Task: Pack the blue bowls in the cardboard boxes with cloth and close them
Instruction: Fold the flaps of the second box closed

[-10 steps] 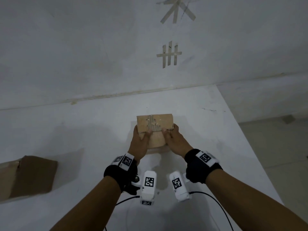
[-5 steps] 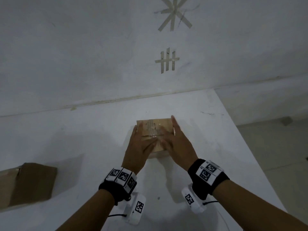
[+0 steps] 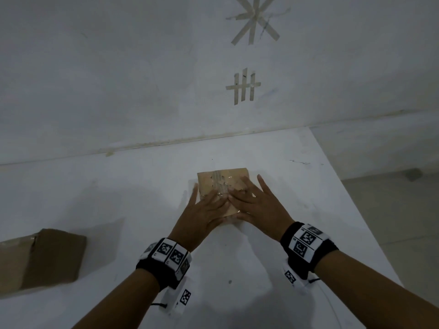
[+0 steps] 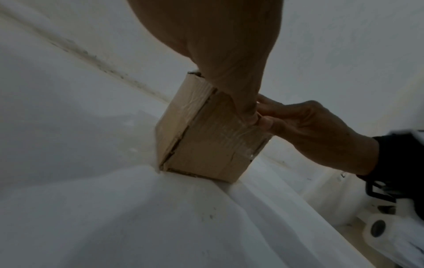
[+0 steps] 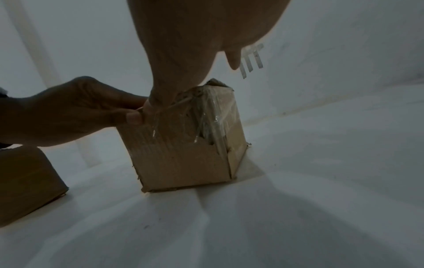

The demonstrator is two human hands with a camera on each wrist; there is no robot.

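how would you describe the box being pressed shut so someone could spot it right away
On the white table by the wall, look near the far middle. The small cardboard box sits under the left hand and right hand. Unlike the darker box at the left edge, it has shiny clear tape.

Showing two cardboard boxes: small taped box [image 3: 223, 186] near table [image 3: 95, 198] centre, larger box [image 3: 45, 257] left of it; two hands, left hand [image 3: 202, 217], right hand [image 3: 259, 207]; two tape marks on wall.
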